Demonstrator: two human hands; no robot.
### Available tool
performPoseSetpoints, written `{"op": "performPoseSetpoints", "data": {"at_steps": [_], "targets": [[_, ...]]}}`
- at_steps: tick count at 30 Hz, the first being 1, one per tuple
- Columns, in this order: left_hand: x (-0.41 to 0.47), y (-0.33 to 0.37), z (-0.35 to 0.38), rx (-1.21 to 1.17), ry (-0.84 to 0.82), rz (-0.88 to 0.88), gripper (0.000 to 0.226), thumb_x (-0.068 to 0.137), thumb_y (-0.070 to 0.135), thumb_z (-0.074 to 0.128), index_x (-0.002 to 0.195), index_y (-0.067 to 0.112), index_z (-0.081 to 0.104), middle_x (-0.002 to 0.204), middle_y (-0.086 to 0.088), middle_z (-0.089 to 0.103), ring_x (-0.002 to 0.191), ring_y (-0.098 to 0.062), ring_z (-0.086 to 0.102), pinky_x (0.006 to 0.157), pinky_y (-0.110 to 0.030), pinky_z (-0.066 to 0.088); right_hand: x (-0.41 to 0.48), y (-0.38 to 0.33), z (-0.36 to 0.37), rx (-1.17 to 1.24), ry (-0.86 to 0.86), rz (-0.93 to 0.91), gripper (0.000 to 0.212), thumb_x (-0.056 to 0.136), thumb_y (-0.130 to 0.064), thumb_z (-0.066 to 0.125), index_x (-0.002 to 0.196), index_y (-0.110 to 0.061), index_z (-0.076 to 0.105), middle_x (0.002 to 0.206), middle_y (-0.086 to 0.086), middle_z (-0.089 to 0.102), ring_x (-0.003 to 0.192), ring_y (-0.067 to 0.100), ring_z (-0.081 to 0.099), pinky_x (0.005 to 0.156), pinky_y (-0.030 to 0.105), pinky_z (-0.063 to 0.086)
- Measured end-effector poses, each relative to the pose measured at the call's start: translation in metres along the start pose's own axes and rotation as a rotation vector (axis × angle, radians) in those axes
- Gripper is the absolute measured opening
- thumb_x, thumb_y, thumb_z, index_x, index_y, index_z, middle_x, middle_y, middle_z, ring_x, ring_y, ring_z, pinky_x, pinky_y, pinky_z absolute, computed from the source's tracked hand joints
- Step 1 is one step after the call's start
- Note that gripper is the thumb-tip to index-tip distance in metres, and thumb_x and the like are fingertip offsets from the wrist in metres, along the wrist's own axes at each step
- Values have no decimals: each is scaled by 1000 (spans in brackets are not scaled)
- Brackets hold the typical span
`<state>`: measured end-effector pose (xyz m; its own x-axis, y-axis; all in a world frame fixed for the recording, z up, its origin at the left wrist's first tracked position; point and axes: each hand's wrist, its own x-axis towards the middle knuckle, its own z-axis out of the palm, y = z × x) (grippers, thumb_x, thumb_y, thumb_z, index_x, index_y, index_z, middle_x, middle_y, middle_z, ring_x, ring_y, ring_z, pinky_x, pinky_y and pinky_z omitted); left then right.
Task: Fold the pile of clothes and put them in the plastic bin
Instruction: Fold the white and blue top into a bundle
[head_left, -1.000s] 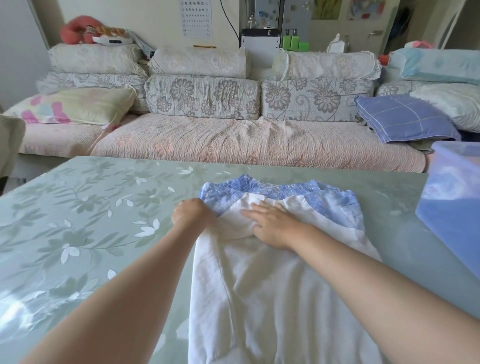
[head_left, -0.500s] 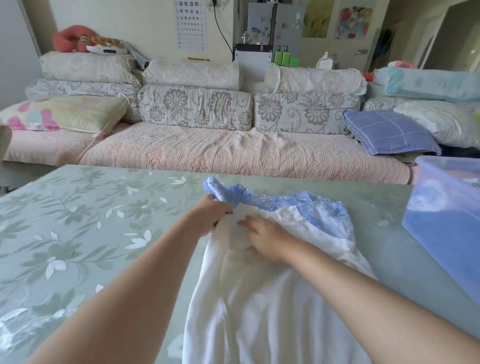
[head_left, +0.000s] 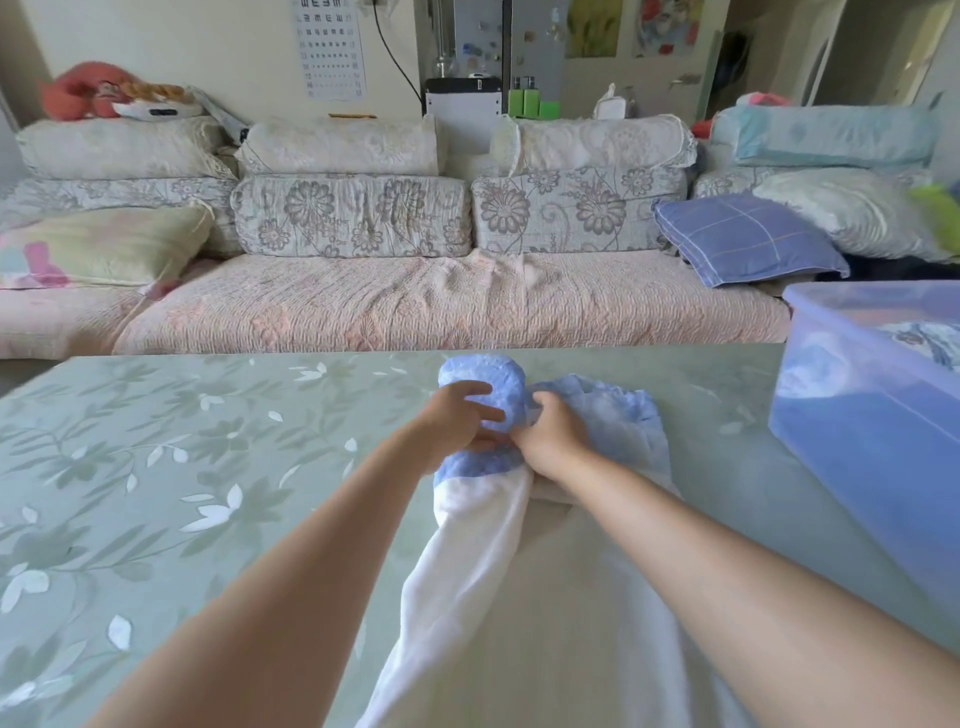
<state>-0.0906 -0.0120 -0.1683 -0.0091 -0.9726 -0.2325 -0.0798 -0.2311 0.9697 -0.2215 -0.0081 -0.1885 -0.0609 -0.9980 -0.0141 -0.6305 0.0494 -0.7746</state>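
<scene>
1. White cloth garment with a blue ruffled hem (head_left: 519, 597) lay on the green floral table (head_left: 182, 467), left of the translucent blue plastic bin (head_left: 872, 415).
2. Left hand (head_left: 457, 421) gripped the lifted hem with curled fingers; right hand (head_left: 550, 441) pinched the fabric beside it.
3. Advised: fold squarely, edges matched.

Folding the garment at centre frame.
My left hand (head_left: 457, 423) and right hand (head_left: 553, 441) grip the white-and-blue garment (head_left: 519, 597) on the green table (head_left: 156, 467); the plastic bin (head_left: 878, 415) sits at right.
</scene>
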Motion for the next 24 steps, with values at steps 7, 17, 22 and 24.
{"op": "performPoseSetpoints", "data": {"at_steps": [7,17,22,24], "targets": [[11,-42,-21,1154,112,410,56,94,40,54,147,31,40,155,4,33,144,-20,24,114,-35,25,3,8,-4,-545,47,-194,73,85,-9,61,149,-12,26,141,17,41,124,36,51,95,38,44],[21,-50,-26,1269,0,185,68,95,64,32,155,34,20,162,10,17,147,-21,16,117,-41,16,26,31,9,-831,-247,-293,66,100,-52,21,159,-22,15,167,0,7,154,19,0,122,53,-1],[41,-44,-21,1280,207,344,38,100,31,32,128,23,57,136,-7,45,128,-28,36,104,-39,31,42,17,14,-989,-41,-357,53,98,-47,30,134,-15,52,142,10,49,137,28,35,118,55,10],[51,-46,-18,1293,264,480,35,99,30,36,121,14,58,134,-7,43,126,-27,35,104,-37,32,50,12,19,-1028,53,-467,51,98,-49,36,135,-16,49,140,12,48,135,30,36,116,52,16]]}}
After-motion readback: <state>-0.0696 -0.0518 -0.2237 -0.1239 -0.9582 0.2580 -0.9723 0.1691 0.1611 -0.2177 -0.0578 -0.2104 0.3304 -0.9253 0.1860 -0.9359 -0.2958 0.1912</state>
